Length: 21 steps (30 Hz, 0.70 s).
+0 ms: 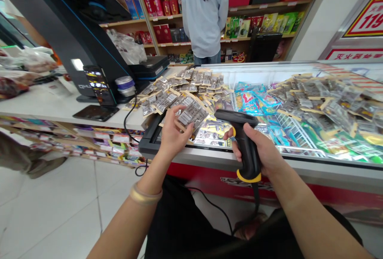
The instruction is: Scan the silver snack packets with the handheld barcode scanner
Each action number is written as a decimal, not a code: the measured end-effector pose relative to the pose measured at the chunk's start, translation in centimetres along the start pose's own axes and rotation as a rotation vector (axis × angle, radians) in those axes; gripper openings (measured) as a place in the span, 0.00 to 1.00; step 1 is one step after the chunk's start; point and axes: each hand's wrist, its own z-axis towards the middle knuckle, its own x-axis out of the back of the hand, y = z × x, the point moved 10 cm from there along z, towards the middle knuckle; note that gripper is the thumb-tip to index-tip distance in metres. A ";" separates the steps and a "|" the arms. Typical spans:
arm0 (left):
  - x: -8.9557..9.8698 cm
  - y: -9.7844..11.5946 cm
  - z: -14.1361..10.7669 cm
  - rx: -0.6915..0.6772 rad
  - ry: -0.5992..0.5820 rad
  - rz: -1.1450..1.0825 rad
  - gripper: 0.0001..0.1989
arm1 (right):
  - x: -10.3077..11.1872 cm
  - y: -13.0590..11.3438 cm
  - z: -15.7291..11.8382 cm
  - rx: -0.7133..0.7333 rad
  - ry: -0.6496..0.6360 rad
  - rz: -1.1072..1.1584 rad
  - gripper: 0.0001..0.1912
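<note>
The left hand (pixel 173 133) pinches a clear packet (pixel 193 114) by its near edge, fingers closed on it, holding it up over the near rim of the freezer (pixel 299 163). The right hand (pixel 263 151) is wrapped tight around the grip of a black scanner (pixel 242 139), whose head points left at the packet from close by.

To scan well, it seems best to tilt the packet flat toward the scanner head, keep the fingers off the barcode, and hold both hands steady before pulling the trigger.

More packets lie in a heap (pixel 185 87) just beyond on the freezer lid, with another pile (pixel 323 95) to the right. On the counter (pixel 44 105) to the left stands a till screen (pixel 80 31). A person (pixel 205 11) stands far off at the shelves.
</note>
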 end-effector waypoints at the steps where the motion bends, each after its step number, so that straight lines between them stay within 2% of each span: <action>1: -0.2 -0.2 -0.1 0.019 -0.013 -0.002 0.22 | 0.0 0.0 0.0 -0.001 -0.003 -0.001 0.26; 4: -0.7 -0.5 -0.3 0.051 -0.054 -0.008 0.22 | -0.1 0.0 -0.1 0.011 -0.013 0.001 0.27; 12: -0.9 -0.1 -0.8 0.027 -0.097 0.080 0.18 | -0.4 0.0 -0.2 0.017 -0.041 0.025 0.27; 21: -1.0 0.1 -0.9 0.015 -0.098 0.089 0.17 | 0.1 0.2 0.0 0.000 0.025 0.063 0.27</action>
